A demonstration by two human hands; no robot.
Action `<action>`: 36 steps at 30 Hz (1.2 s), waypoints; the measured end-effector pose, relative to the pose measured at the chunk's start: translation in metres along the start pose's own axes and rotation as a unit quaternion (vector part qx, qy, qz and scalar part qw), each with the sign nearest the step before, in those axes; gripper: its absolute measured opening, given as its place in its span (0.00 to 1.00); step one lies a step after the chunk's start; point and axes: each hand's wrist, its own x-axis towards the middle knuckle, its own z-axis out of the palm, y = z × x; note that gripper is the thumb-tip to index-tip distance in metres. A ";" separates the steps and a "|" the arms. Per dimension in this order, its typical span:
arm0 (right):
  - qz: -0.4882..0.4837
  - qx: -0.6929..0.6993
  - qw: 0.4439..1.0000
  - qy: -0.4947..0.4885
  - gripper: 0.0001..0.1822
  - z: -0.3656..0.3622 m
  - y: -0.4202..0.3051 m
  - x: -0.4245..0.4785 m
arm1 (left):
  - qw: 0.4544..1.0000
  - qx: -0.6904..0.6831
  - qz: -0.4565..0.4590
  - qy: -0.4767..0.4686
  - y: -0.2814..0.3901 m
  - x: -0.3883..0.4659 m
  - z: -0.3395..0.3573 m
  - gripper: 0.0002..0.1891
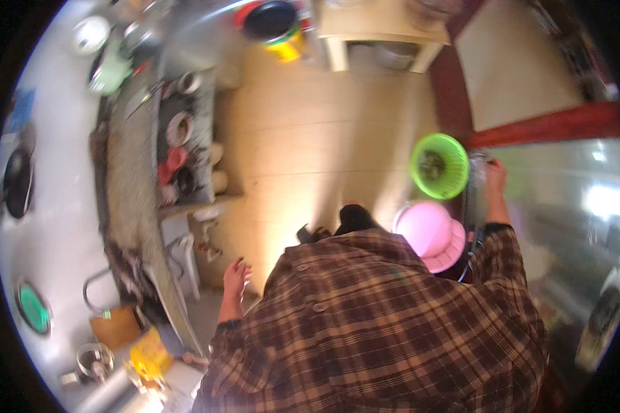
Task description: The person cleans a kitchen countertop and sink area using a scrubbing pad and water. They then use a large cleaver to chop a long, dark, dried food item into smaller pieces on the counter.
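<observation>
My right hand (496, 176) reaches out to the right, at the near edge of a glass panel (558, 206) below a dark red beam. Its fingers are bent beside a shiny, transparent thing (478, 162); blur hides whether they grip it. Just left of that hand stands a bright green plastic basket (440, 188) with something dark at its bottom. Pink plastic basins (423, 227) are beneath it, close to my right forearm. My left hand (235, 279) hangs low by my side with its fingers curled, near a pale thin thing too blurred to name.
Along the left runs a worktop (132, 170) with an open shelf holding bowls (180, 129) and red containers (173, 161). A light green pot (112, 72) and a yellow bag (150, 356) are on that side. Ahead are a low wooden table (385, 23) and a bin (271, 23).
</observation>
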 end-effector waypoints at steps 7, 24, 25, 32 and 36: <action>-0.121 0.061 0.991 -0.002 0.13 0.033 0.031 0.028 | 0.998 0.010 -0.026 0.050 -0.039 -0.018 -0.002 0.20; 0.087 0.411 0.732 -0.536 0.13 0.184 -0.231 -0.125 | 0.982 -0.127 -0.059 0.127 -0.160 -0.039 -0.051 0.18; 0.088 0.416 0.709 -0.563 0.14 0.183 -0.255 -0.149 | 0.982 -0.138 -0.056 0.118 -0.171 -0.036 -0.056 0.19; -0.127 0.408 0.529 -0.734 0.28 0.158 -0.411 -0.332 | 0.940 -0.311 -0.038 0.135 -0.276 0.002 -0.096 0.14; -0.031 0.385 0.517 -0.764 0.22 0.163 -0.488 -0.433 | 0.928 -0.315 -0.092 0.175 -0.314 -0.016 -0.121 0.17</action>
